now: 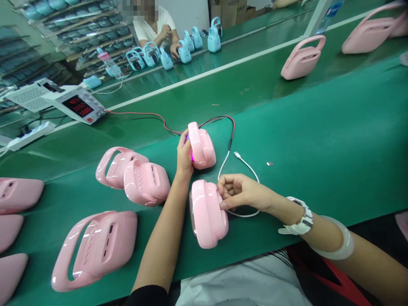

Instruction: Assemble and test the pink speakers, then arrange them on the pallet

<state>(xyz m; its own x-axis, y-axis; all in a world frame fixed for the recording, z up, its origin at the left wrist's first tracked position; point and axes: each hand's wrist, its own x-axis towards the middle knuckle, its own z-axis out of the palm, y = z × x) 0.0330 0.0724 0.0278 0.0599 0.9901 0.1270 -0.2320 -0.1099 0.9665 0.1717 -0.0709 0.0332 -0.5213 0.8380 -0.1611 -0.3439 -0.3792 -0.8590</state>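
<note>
My left hand (184, 155) is closed around the side of a pink portable speaker (205, 148), whose front glows purple beside my fingers. Closer to me another pink speaker (207, 212) stands on the green work surface (306, 170). At its back edge my right hand (237, 192) has its fingers pinched together; whatever they hold, if anything, is hidden. A white cable (255, 172) loops behind that hand, and its plug (237, 155) lies free on the surface. To the right of the plug lies a tiny card-like piece (270, 163).
Several pink speakers (95, 250) are spread on the left, and others (302, 57) stand at the upper right. A power supply (78, 104) feeds a red and black lead (153, 113) to the white cable. Across the line a person (156, 29) handles light-blue speakers (184, 53).
</note>
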